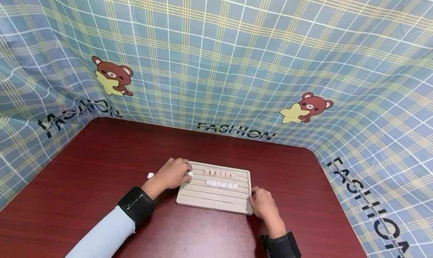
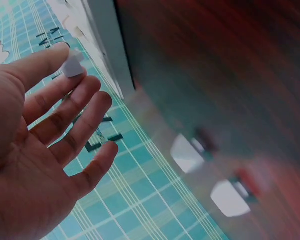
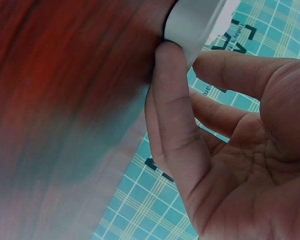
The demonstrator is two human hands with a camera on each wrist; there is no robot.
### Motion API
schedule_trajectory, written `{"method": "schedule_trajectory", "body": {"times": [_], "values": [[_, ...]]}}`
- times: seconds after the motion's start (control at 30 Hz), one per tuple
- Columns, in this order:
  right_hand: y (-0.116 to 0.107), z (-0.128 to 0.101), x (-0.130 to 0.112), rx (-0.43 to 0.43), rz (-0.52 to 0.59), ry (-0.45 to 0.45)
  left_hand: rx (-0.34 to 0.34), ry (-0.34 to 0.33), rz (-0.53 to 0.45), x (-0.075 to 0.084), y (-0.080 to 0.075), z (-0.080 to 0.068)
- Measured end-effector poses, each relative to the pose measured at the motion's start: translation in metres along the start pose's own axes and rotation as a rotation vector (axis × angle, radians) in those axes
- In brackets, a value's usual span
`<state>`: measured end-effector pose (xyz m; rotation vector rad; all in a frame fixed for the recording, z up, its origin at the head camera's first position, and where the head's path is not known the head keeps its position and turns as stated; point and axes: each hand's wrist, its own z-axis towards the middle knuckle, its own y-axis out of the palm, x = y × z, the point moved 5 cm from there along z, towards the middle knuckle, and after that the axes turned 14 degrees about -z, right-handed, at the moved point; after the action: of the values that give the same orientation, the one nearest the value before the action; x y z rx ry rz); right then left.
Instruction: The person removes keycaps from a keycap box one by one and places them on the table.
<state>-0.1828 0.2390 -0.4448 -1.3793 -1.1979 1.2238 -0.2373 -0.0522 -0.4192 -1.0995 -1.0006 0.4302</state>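
Observation:
My left hand is over the left end of a pale grooved board. Its thumb and index finger pinch a small white keycap, while the other fingers stay spread. On the board lie a row of pinkish keycaps and, nearer me, a row of white keycaps. My right hand holds the board's right edge near its front corner. In the right wrist view, thumb and fingers meet around the edge of the board.
Left of the board a loose white keycap lies on the dark red table. Seen from the left wrist, two loose keycaps lie there. A plaid cloth with printed bears hangs behind and beside the table.

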Motion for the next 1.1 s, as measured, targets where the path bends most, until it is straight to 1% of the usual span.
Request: {"method": "schedule_trajectory", "body": {"times": [0.13, 0.33, 0.6, 0.9, 1.0, 1.1], "values": [[0.000, -0.001, 0.000, 0.006, 0.000, -0.007, 0.012, -0.028, 0.017, -0.010, -0.005, -0.005], [-0.002, 0.000, 0.001, 0.001, 0.007, -0.008, 0.027, -0.086, 0.015, -0.025, -0.013, -0.012], [-0.002, 0.000, 0.000, -0.021, 0.018, -0.005, 0.035, -0.114, 0.030, -0.044, -0.016, -0.024], [-0.001, -0.001, 0.000, -0.042, 0.018, 0.009, 0.013, -0.118, 0.010, -0.053, -0.012, -0.029], [0.000, 0.000, 0.001, -0.057, 0.017, 0.017, 0.010, -0.124, 0.017, -0.055, -0.012, -0.029], [-0.001, 0.001, 0.001, -0.053, 0.016, 0.016, 0.008, -0.124, 0.014, -0.057, -0.011, -0.027]]}}
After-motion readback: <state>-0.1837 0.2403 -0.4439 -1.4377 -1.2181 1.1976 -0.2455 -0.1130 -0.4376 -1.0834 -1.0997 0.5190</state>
